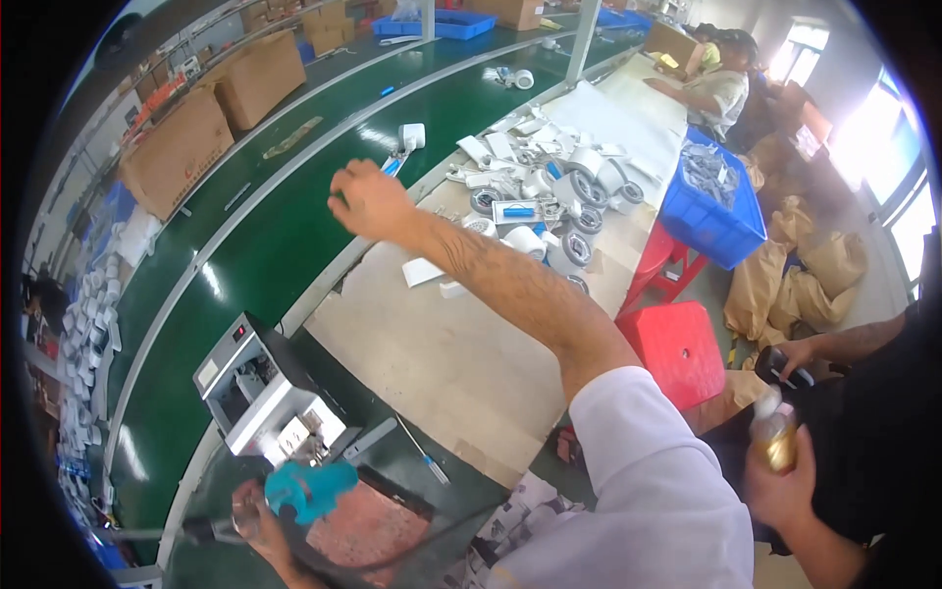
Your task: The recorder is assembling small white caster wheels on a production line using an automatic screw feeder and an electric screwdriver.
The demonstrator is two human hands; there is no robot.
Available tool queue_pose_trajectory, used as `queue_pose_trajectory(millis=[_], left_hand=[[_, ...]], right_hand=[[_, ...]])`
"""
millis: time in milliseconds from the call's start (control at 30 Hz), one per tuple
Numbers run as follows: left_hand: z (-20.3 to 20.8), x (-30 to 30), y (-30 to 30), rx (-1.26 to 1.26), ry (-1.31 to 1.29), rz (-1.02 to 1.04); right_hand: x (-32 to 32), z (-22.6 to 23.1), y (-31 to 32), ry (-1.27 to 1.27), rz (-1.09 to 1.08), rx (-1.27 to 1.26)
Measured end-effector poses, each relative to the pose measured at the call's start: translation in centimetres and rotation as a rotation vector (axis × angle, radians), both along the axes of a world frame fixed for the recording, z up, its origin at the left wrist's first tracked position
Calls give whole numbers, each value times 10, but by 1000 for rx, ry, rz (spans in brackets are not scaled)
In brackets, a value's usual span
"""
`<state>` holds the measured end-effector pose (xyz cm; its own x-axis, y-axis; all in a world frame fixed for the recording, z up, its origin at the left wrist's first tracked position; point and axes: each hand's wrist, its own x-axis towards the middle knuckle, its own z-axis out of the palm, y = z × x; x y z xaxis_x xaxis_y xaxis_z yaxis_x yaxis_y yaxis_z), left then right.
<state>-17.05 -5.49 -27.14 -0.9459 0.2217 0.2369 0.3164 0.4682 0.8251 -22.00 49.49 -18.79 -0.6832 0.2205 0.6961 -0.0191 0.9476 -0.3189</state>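
Note:
My right hand [371, 201] reaches far over the green conveyor belt [294, 211]. Its fingers are loosely bent and apart, and I see nothing in them. Just beyond it, a white lamp part [412, 135] with a blue and white strip lies on the belt. At the lower left, my left hand [257, 525] is closed round what looks like an electric screwdriver [208, 531], blurred, its thin shaft pointing left. A teal tool-like body [312, 489] shows beside that hand; whether it belongs to the driver, I cannot tell. A grey screw feeder [265, 393] stands just beyond.
White lamp parts [549, 187] lie heaped on the cardboard-covered bench [432, 344]. To the right are a blue crate [721, 221] of bagged parts and a red stool [677, 353]. A co-worker's hand [785, 481] holds a bottle nearby. A small screwdriver [427, 456] lies near the feeder.

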Motion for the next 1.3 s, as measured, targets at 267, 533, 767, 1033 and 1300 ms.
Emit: queue_pose_trajectory(millis=[267,533,767,1033,1300], left_hand=[[-143,-106,-107,83,204,-108],[-74,-51,-68,115,58,-84],[-32,-20,-46,117,44,-104],[11,3,3,118,13,-7],[17,14,5,18,83,-34]], right_hand=[[-106,-44,131,-193,-643,8],[-95,-42,156,-377,-566,-311],[-60,-12,112,-330,-423,-338],[36,41,97,-166,-368,-376],[119,62,77,-230,-524,-426]])
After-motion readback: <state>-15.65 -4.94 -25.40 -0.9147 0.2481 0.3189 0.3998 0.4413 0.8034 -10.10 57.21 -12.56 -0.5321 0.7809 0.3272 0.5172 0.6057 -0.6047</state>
